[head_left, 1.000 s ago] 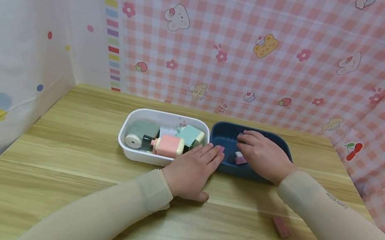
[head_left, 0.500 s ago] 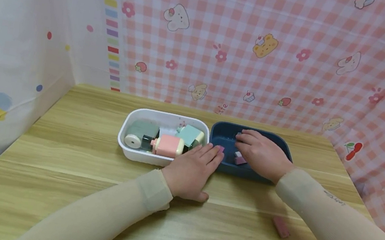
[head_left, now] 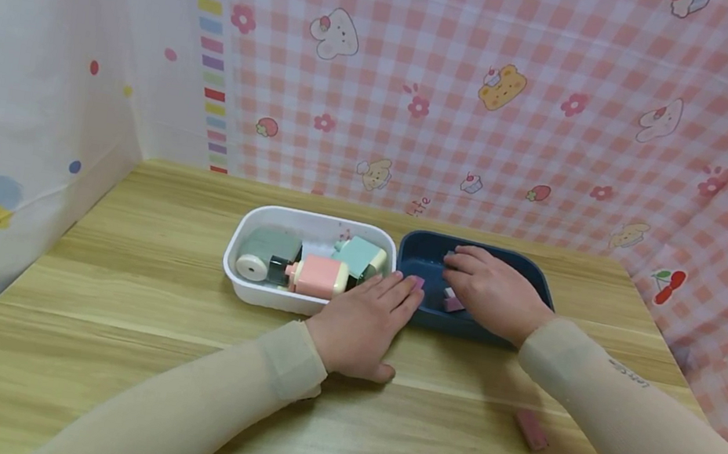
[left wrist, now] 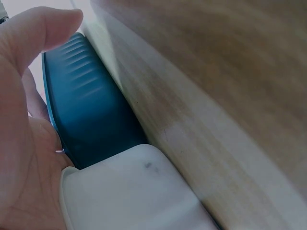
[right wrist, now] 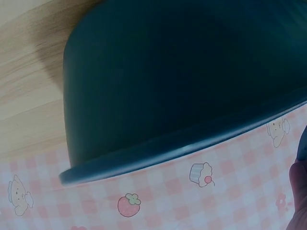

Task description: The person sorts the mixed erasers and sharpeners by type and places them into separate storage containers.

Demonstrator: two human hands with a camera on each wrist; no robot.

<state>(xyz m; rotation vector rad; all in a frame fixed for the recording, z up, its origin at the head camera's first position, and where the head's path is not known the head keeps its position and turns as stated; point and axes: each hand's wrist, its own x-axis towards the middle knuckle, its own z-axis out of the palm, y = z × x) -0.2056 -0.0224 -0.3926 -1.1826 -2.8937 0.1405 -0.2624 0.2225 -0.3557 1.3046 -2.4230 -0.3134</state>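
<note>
My left hand (head_left: 362, 326) lies palm down with straight fingers across the adjoining rims of a white bin (head_left: 267, 297) and a dark blue bin (head_left: 427, 235). A small magenta piece (head_left: 419, 282) shows at its fingertips. My right hand (head_left: 500, 292) reaches over the blue bin, its fingers bent down inside. It pinches a small grey-blue piece (head_left: 450, 255), mostly hidden by the fingers; in the right wrist view a dark blue edge (right wrist: 302, 146) shows against a finger. Below that hand a small pink-and-white block (head_left: 452, 300) lies in the blue bin.
The white bin holds a pink-and-cream bottle-shaped item (head_left: 320, 276), a teal-and-cream one (head_left: 359, 256) and a grey-green item (head_left: 271, 248) with a white round end. A pink block (head_left: 530, 430) lies on the wooden table (head_left: 371, 450). Patterned cloth (head_left: 370, 101) walls the back and sides.
My right hand has shifted slightly left within the blue bin, with the small grey-blue piece at its fingertips moving along. The left hand and both bins have stayed put.
</note>
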